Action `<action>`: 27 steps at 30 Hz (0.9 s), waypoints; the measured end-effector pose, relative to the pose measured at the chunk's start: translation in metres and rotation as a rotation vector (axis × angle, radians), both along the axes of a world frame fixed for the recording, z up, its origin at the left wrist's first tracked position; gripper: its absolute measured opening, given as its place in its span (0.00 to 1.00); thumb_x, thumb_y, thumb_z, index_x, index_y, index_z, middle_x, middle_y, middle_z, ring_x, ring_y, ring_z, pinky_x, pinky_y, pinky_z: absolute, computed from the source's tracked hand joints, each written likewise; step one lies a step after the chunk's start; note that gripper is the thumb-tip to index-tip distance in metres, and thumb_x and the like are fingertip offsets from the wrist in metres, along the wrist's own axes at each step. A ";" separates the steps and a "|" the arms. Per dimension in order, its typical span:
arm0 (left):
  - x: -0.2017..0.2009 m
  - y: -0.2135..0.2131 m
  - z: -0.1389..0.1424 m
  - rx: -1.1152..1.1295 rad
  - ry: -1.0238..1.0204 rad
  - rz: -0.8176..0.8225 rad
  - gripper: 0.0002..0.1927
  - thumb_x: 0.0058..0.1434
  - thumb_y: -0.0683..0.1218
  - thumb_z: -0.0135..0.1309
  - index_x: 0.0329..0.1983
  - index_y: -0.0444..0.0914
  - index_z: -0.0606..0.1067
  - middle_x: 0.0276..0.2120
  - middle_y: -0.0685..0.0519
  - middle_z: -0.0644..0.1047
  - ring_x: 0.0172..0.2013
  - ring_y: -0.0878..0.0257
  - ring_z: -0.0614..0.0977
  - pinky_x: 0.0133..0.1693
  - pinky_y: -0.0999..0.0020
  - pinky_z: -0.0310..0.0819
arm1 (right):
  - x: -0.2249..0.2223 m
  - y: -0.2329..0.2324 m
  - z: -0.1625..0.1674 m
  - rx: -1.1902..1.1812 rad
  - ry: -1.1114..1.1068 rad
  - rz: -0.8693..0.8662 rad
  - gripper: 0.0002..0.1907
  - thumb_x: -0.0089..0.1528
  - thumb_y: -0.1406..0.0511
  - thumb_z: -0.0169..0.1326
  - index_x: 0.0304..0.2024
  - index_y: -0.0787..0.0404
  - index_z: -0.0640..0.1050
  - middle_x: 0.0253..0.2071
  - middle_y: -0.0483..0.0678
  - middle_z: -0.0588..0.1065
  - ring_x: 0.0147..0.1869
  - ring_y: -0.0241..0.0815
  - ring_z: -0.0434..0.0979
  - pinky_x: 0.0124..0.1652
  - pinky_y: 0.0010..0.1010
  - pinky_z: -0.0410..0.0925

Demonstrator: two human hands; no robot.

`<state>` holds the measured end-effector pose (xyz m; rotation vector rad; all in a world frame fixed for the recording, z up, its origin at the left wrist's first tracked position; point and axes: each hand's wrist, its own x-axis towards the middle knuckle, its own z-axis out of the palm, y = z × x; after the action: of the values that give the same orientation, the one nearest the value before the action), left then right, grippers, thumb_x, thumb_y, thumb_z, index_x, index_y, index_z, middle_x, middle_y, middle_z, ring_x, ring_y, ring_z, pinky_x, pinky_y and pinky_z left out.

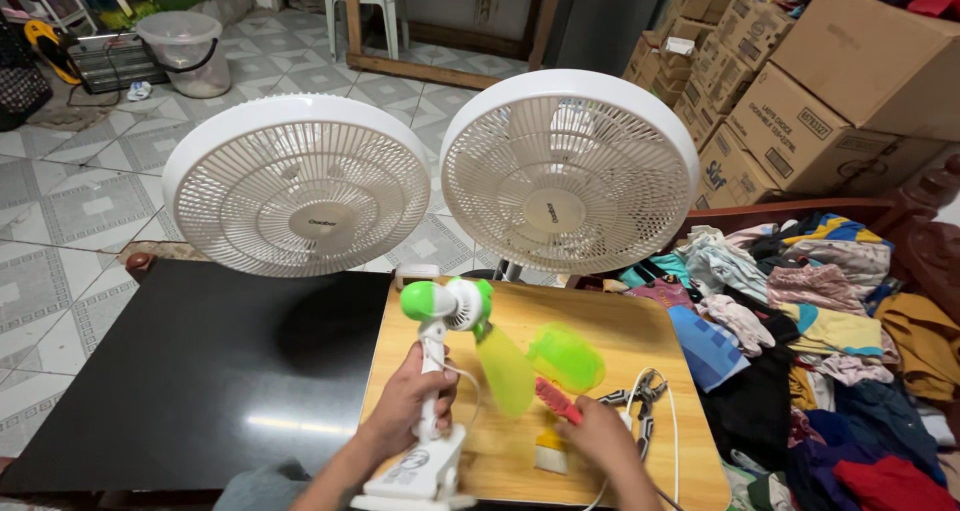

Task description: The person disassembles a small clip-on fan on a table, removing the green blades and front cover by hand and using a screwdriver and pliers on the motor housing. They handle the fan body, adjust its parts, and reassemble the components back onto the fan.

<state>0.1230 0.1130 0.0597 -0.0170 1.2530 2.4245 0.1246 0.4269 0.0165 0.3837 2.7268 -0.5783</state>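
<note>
Head view, looking down over a black glossy table [200, 371] with a light wooden board [640, 341] laid on its right part.

Left hand [408, 403]: fingers curled tight around the white upright stem of a small clip-on fan with a white body and green motor housing [440, 306]. The fan stands on the board's left edge, its white clamp base [415, 476] nearest the camera. Its translucent green blades [530, 361] look smeared, so blade position cannot be read.

Right hand [600, 436]: rests on the board just right of the fan, fingers closed on a red-handled tool [556, 401]; the tool's tip is hidden among the blades. A small yellow and white piece [550, 453] lies touching the hand's left side. Dark metal pliers [640, 396] and a white power cord [672, 431] lie just beside the hand.

Behind the board: two large white round fan grilles [298, 186] [568, 171], upright, side by side.

Right of the table: a heap of mixed coloured clothes [810, 351]; brown cardboard boxes [820, 81] stacked behind.
</note>
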 end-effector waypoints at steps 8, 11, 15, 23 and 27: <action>-0.011 -0.008 0.037 -0.267 0.217 -0.303 0.20 0.57 0.36 0.56 0.53 0.37 0.68 0.39 0.54 0.68 0.38 0.65 0.78 0.34 0.61 0.87 | 0.015 -0.035 -0.025 0.143 0.094 0.067 0.23 0.50 0.58 0.67 0.46 0.57 0.78 0.48 0.54 0.78 0.54 0.54 0.79 0.52 0.45 0.73; -0.017 -0.009 0.035 -0.316 0.265 -0.314 0.20 0.57 0.36 0.59 0.52 0.36 0.71 0.37 0.54 0.71 0.38 0.64 0.80 0.38 0.62 0.88 | 0.018 -0.031 -0.036 0.136 0.121 0.065 0.19 0.50 0.63 0.64 0.44 0.56 0.78 0.45 0.55 0.79 0.53 0.56 0.80 0.52 0.46 0.73; -0.019 -0.011 0.034 -0.436 0.299 -0.352 0.19 0.56 0.36 0.62 0.51 0.34 0.75 0.35 0.55 0.75 0.37 0.64 0.82 0.41 0.66 0.84 | 0.013 -0.018 -0.039 -0.028 0.095 0.046 0.18 0.48 0.65 0.66 0.40 0.59 0.78 0.39 0.56 0.80 0.48 0.57 0.81 0.47 0.45 0.73; -0.028 -0.020 0.037 -0.738 0.541 -0.626 0.18 0.52 0.36 0.65 0.48 0.34 0.78 0.37 0.54 0.82 0.39 0.68 0.83 0.46 0.71 0.77 | -0.052 0.037 0.013 -0.223 0.358 -0.168 0.12 0.49 0.63 0.67 0.30 0.61 0.79 0.23 0.50 0.79 0.30 0.43 0.81 0.36 0.37 0.71; -0.041 -0.008 0.021 -0.793 0.539 -0.894 0.17 0.54 0.39 0.64 0.49 0.35 0.79 0.37 0.54 0.83 0.37 0.67 0.82 0.39 0.70 0.78 | -0.107 0.009 0.020 -0.434 0.424 0.045 0.14 0.47 0.66 0.67 0.31 0.63 0.76 0.24 0.47 0.77 0.28 0.43 0.78 0.33 0.37 0.71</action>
<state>0.0821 0.1048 0.0804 0.8169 1.8405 1.1089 0.0179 0.4356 0.0363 0.0943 2.8653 -1.3358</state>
